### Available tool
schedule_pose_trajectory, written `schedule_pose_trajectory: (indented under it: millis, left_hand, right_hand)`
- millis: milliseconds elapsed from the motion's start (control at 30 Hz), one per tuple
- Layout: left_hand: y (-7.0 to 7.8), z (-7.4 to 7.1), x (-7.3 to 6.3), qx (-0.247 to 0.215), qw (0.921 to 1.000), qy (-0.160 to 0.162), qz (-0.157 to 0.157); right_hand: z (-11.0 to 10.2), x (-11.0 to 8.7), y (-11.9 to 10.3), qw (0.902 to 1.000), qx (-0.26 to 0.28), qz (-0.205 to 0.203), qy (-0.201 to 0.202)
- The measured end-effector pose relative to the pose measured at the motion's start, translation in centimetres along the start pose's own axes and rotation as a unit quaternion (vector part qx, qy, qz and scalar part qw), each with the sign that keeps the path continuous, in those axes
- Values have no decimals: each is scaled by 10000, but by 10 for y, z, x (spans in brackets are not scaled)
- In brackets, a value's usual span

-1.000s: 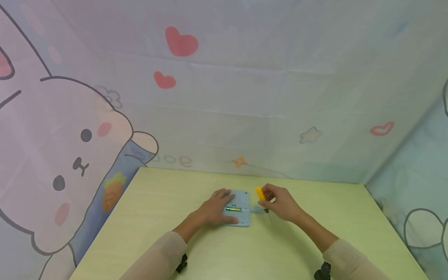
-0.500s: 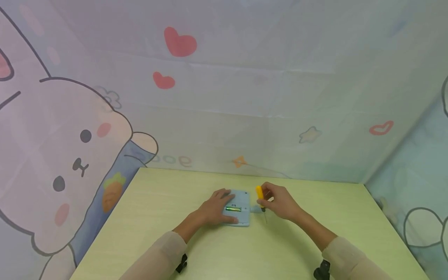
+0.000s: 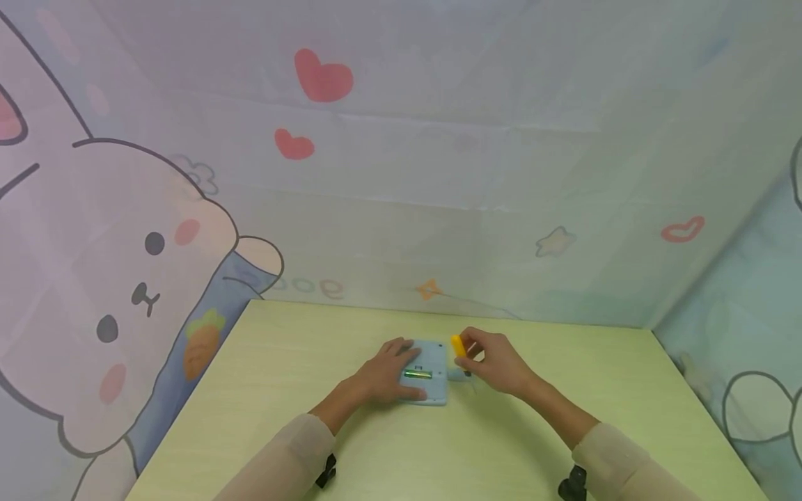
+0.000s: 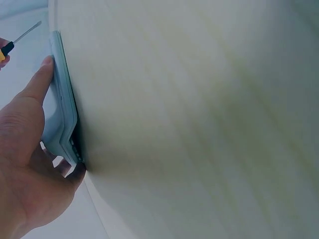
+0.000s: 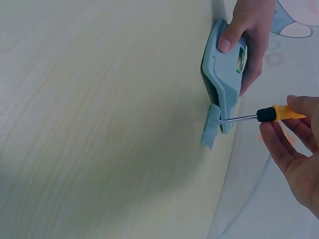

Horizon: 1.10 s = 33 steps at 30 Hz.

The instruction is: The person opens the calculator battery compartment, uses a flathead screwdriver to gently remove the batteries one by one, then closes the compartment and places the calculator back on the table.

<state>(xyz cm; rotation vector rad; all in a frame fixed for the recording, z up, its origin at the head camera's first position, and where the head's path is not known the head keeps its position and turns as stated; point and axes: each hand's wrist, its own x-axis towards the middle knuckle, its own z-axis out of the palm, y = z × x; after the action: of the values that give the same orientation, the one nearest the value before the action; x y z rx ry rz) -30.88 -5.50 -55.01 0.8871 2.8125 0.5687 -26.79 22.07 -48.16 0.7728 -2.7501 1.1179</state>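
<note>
On the pale-green tabletop (image 3: 301,362), a light-blue plastic device (image 3: 432,358) lies under the spread fingers of the left hand (image 3: 383,372), its green battery (image 3: 418,374) showing. The right hand (image 3: 498,363) pinches a yellow-handled, steel-shafted screwdriver (image 5: 266,114) near a small light-blue piece (image 5: 211,132) (contact unclear). Light pressure might let the device skid; a loose pinch, the tip slip.

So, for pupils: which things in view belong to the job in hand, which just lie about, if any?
Job, apparently:
screwdriver, in right hand
pale blue device, held by left hand
green battery inside it
small blue piece beside device

Just setting:
table
cartoon backdrop
</note>
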Motion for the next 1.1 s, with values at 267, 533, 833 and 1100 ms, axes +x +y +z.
schedule_pose_trajectory:
  millis: [267,533,833,1100]
  left_hand:
    - [1,0,-4,8,10000,52,46]
    - [-2,2,-5,52,10000,-9,71]
    - [-2,0,-9,69,9999,-16,118]
    - [-1,2,-12,86,9998,-62,153]
  right_hand:
    - [3,1,-3,9997,-37,-218,58]
    - [9,0,-7,9997,141,-200,88]
    - [13,-2,-13,9989,346,-164,265]
    - [20,-7,-13,9980,444,-164,428]
